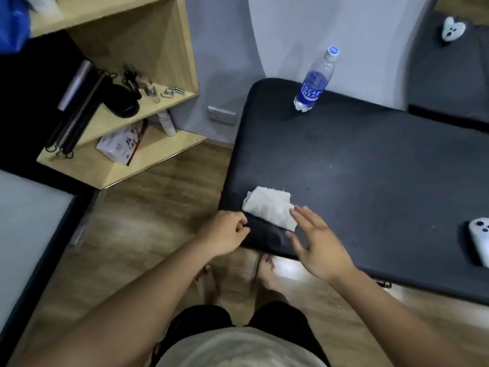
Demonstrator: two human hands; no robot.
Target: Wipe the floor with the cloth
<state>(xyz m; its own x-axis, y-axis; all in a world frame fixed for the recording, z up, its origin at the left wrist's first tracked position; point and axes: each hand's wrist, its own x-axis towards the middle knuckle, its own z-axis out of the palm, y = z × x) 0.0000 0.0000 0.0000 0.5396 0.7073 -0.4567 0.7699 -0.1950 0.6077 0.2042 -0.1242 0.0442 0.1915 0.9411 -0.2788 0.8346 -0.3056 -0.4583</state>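
Note:
A folded white cloth [268, 207] lies near the front left corner of a dark padded table [357, 168]. My left hand [225, 231] hovers at the table's corner just left of the cloth, fingers curled, holding nothing that I can see. My right hand [315, 242] is spread flat over the table edge, its fingertips close to the cloth's right end. The wooden floor [137, 226] stretches below and to the left. My bare feet stand on it under the table edge.
A blue-labelled plastic bottle [315, 80] stands at the table's back. A white game controller [480, 239] lies at the right edge. A wooden shelf unit [127, 107] with small items stands at the left, a wall socket [222, 116] beside it. A pale surface [26, 234] sits far left.

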